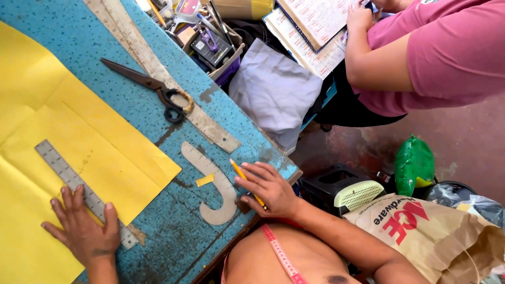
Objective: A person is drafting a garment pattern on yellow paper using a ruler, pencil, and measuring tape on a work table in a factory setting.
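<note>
Yellow paper sheet point(79, 152) — spread flat over the blue worktable point(173, 231). Left hand point(84, 229): fingers splayed, pressing the metal ruler point(79, 186) onto the sheet. Right hand point(268, 189): closed around a yellow pencil point(241, 172), resting at the table edge beside the curved pattern template point(213, 181), off the sheet. Judged advice: keep firm, even pressure along the ruler so it cannot pivot. Nearby — dark scissors point(147, 84) and a long wooden straightedge point(163, 76), well apart from the ruler; a small yellow scrap point(205, 180) lies on the template. A person in a pink shirt point(442, 52) writes beyond the table.
</note>
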